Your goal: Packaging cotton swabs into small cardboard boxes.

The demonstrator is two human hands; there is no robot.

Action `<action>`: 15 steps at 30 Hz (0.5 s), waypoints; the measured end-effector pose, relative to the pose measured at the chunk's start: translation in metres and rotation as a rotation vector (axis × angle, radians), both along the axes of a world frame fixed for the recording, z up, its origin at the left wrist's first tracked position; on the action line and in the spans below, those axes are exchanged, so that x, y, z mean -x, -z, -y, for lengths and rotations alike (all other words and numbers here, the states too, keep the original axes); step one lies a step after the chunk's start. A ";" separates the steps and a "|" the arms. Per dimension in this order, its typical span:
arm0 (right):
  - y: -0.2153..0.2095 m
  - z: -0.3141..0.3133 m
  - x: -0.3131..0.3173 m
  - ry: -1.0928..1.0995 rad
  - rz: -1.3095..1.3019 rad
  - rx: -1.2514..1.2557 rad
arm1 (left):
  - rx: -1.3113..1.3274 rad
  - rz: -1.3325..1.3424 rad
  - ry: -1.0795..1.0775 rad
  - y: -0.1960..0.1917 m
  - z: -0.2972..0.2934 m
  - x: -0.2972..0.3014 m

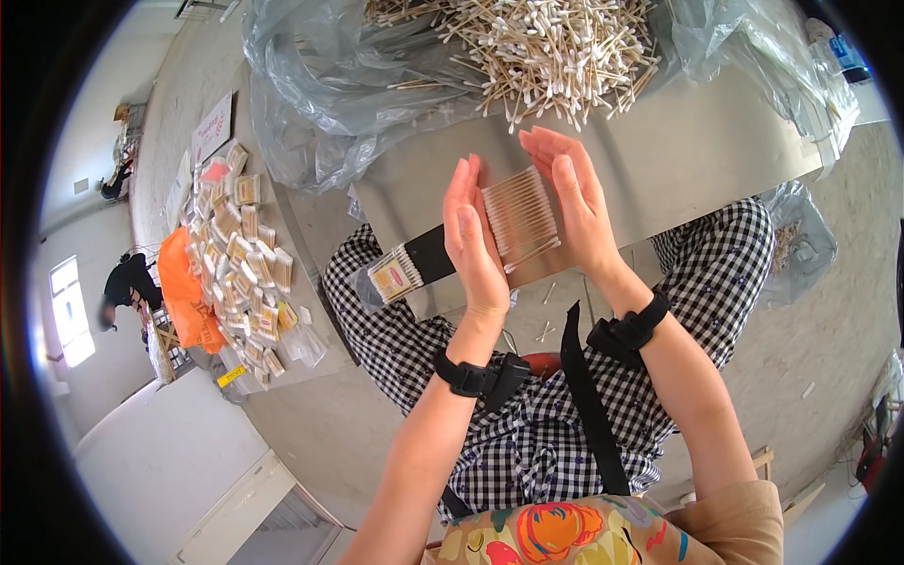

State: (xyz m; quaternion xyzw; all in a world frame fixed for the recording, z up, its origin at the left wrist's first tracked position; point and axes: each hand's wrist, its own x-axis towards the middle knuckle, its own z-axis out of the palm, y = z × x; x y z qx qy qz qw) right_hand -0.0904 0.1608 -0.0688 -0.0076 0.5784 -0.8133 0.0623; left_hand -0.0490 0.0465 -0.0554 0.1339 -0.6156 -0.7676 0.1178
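A neat row of cotton swabs [521, 218] lies side by side on the metal tabletop [621, 179], between my two hands. Along the row's left side stands my left hand [474, 240], fingers stretched out and its palm turned inward. My right hand [579, 202] flanks the other side, fingers straight and thumb raised; whether either palm touches the swabs is hard to see. Left of my left hand, a labelled clear packet of cotton swabs [394, 276] sits at the end of a black strip [430, 254].
A large heap of loose cotton swabs [556, 56] rests on grey plastic sheeting [320, 104] beyond my hands. Many filled packets [250, 264] are piled at the left beside an orange bag [184, 292]. A clear bag [800, 245] lies at the right. Another person [132, 281] is far left.
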 end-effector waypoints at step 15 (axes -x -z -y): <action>-0.001 0.014 -0.028 0.092 -0.107 -0.035 | 0.171 -0.059 -0.067 0.007 -0.014 -0.018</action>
